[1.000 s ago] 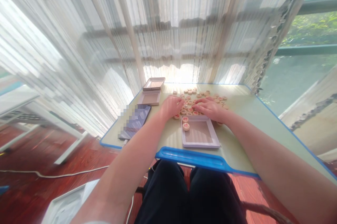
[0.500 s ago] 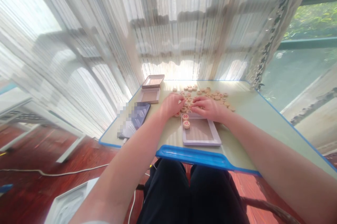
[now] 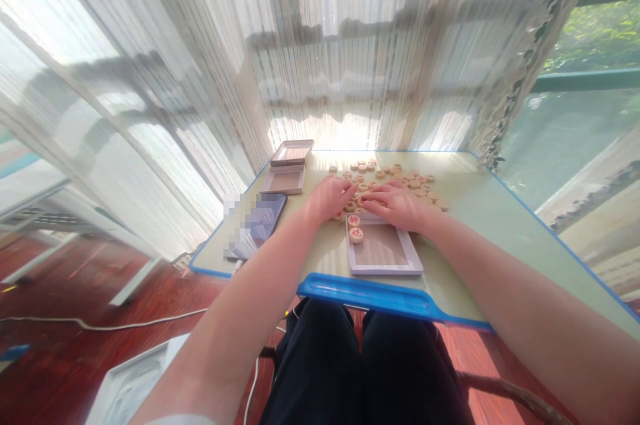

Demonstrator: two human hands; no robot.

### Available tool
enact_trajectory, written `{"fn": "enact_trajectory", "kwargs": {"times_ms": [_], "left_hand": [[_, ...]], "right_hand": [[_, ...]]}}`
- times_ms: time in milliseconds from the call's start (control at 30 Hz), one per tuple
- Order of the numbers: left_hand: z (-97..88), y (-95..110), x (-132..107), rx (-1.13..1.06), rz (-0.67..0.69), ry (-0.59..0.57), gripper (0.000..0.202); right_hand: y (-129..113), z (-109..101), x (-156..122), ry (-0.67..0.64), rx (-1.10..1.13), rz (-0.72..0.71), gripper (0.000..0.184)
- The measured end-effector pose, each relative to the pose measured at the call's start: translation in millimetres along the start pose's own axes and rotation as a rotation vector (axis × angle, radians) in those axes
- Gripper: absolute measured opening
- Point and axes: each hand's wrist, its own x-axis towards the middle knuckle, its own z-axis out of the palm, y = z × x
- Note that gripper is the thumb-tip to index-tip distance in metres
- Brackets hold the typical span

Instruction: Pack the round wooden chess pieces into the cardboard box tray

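Round wooden Chinese chess pieces lie scattered over the table, with red or dark characters on several. My left hand rests at the left side of the pile, its fingers stretched toward the right among the pieces. From the right, my right hand reaches over the near pieces with fingers extended and apart. Whether the fingertips press on a piece is hard to make out. Just below the hands lies a shallow box tray, with two red-marked pieces at its upper left corner.
Two more shallow box parts, a brown one and a paler one, lie at the table's far left. A phone with a cable sits left of my forearm. A blue ledge runs along the near edge.
My left fingers have stretched a little to the right, over the pieces. My right hand has barely moved. The two pieces in the tray lie as before.
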Motion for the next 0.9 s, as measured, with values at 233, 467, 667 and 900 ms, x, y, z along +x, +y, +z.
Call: {"fn": "enact_trajectory", "kwargs": {"times_ms": [233, 467, 667, 900], "left_hand": [[-2.2, 2, 0, -0.045, 0.078, -0.025, 0.040], [1.0, 1, 1, 0.004, 0.041, 0.050, 0.040], [2.9, -3, 0, 0.032, 0.043, 0.080, 0.029], [0.6, 0, -1, 0.028, 0.009, 0.076, 0.029]], "right_hand": [[4, 3, -1, -0.017, -0.042, -0.012, 0.046], [1, -1, -2, -0.032, -0.086, -0.017, 0.045], [-5, -6, -4, -0.043, -0.106, 0.101, 0.047], [-3, -2, -3, 0.064, -0.105, 0.068, 0.040]]}}
